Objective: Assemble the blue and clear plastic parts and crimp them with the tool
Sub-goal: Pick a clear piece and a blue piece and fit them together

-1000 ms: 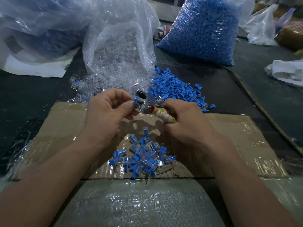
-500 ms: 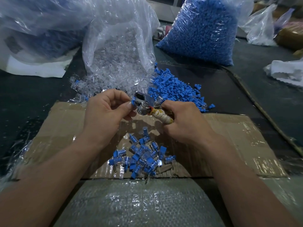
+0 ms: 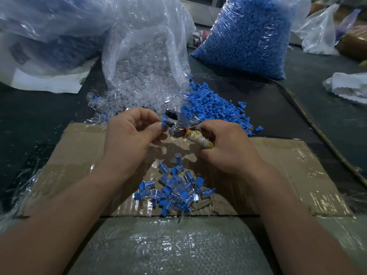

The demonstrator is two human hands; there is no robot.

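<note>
Head: two hands (image 3: 129, 139) (image 3: 230, 149), one tool (image 3: 177, 126).

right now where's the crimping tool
Head view, just above centre: the tool is gripped in the right hand, its metal head meeting the blue part pinched by the left hand, over the cardboard and in front of the loose blue pile.

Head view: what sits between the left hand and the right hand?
In the head view, the crimping tool: the right hand grips its wrapped handle, the left hand pinches a blue part at its metal tip.
</note>
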